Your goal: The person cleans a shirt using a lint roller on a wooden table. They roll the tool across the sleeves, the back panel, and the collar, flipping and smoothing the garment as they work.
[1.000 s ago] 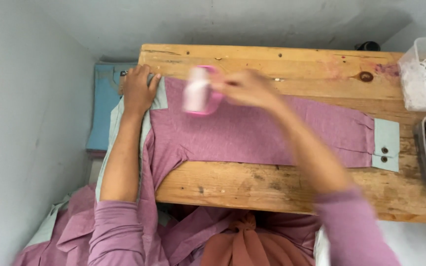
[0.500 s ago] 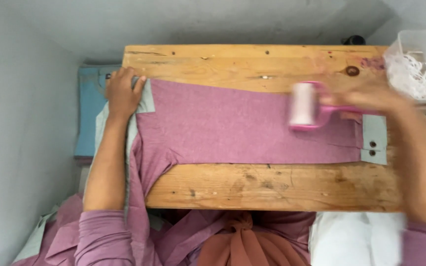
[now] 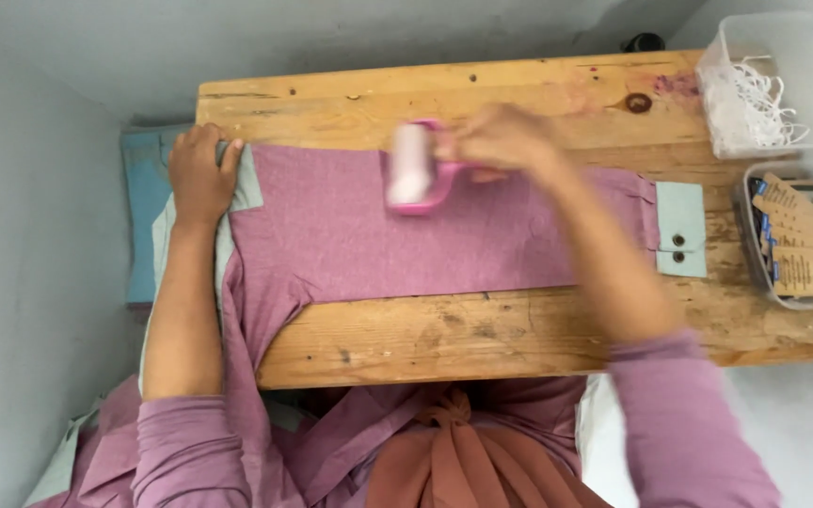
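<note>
Mauve long shirt sleeve [image 3: 359, 235] lies flat across the worn wooden bench [image 3: 519, 329], its pale green buttoned cuff [image 3: 681, 230] at the right end. Left hand [image 3: 198, 174] presses palm down on the pale green edge at the sleeve's left end, fingers spread, holding nothing. Right hand [image 3: 501, 139], grip closed round the handle of a pink lint roller [image 3: 414, 169], roller head on the upper sleeve, blurred. Clear plastic tub of white strings [image 3: 764, 89] and a tray of card tags [image 3: 797, 249] stand at the bench's right end

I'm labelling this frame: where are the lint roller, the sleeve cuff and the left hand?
lint roller [image 3: 410, 176], head view, on its white roll.
sleeve cuff [image 3: 680, 229], head view, pale green cloth above the buttons.
left hand [image 3: 198, 172], head view, back of hand.
</note>
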